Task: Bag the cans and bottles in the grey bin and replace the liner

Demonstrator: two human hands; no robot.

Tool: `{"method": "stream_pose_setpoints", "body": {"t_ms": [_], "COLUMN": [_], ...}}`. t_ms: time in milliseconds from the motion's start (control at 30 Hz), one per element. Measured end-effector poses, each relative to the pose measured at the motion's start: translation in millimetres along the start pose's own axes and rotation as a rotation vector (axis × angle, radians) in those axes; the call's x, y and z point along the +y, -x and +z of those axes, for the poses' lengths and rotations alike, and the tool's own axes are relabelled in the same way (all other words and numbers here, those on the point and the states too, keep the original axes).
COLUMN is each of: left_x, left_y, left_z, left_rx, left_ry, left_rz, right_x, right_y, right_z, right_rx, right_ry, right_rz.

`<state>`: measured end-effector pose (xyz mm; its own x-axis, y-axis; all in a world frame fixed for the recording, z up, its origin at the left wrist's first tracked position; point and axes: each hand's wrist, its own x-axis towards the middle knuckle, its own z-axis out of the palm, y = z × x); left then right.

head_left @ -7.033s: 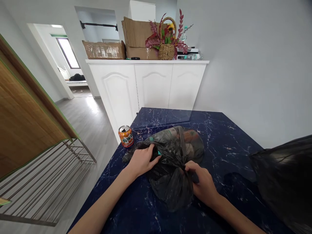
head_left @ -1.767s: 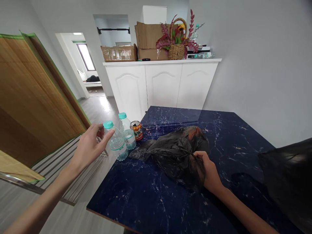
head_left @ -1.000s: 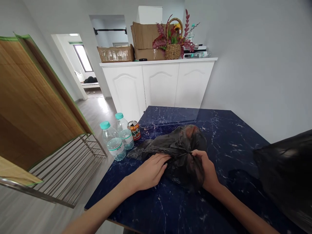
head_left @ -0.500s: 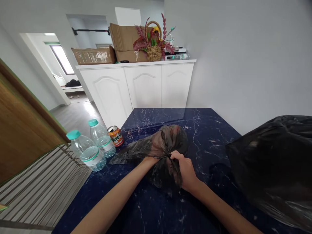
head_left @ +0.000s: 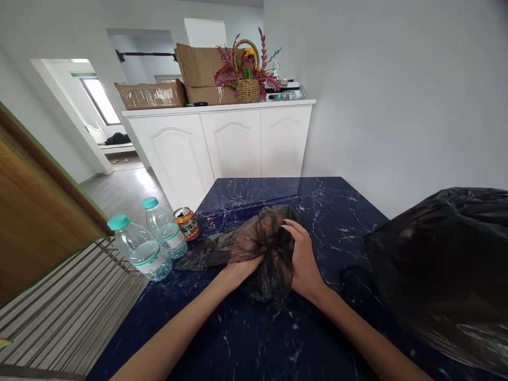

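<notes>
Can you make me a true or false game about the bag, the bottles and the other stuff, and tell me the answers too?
1. Two clear plastic bottles with turquoise caps stand near a small orange metal can. True.
2. The can lies on its side. False: it stands upright.
3. The left hand is partly covered by a thin black plastic bag. True.
4. The right hand touches a bottle. False: it touches the bag.
5. All the flowers are on the floor. False: a brown woven basket of flowers sits on a white cabinet.
6. Both bottles have their caps on. True.
</notes>
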<state>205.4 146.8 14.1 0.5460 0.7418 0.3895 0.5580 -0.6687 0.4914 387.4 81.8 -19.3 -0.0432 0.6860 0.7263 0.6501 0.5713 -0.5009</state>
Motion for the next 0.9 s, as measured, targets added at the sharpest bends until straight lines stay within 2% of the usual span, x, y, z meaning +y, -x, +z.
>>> {"method": "stream_pose_setpoints", "body": {"t_ms": [67, 133, 233, 367, 500, 600, 700, 900], "left_x": [5.0, 11.3, 24.9, 41.8, 40.4, 31.7, 26.1, 22.1], "left_y": [21.3, 51.0, 105.2, 171.4, 216.5, 238.4, 250.6, 250.0], "left_z": [-12.4, -28.0, -57.4, -103.0, -145.0, -165.6, -177.2, -199.2], "left_rx": [0.069, 0.113, 0.108, 0.231, 0.352, 0.338, 0.310, 0.374], "left_ry": [-0.015, -0.068, -0.123, -0.269, -0.425, -0.432, -0.483, -0.567], "left_rz": [-0.026, -0.111, -0.245, -0.236, -0.243, -0.327, -0.409, -0.574], "right_x": [3.9, 6.9, 8.3, 6.7, 5.4, 6.1, 7.4, 9.4], "right_y": [2.9, 6.5, 11.1, 15.7, 20.4, 23.6, 26.0, 28.5], "right_z": [2.2, 4.7, 7.7, 9.2, 8.8, 8.1, 7.6, 7.2], "right_rx": [-0.052, -0.112, -0.168, -0.200, -0.260, -0.256, -0.254, -0.243], "right_ry": [-0.010, -0.017, -0.040, -0.089, -0.065, -0.044, -0.027, 0.007], "right_rz": [0.033, 0.060, 0.078, 0.130, 0.246, 0.241, 0.222, 0.154]}}
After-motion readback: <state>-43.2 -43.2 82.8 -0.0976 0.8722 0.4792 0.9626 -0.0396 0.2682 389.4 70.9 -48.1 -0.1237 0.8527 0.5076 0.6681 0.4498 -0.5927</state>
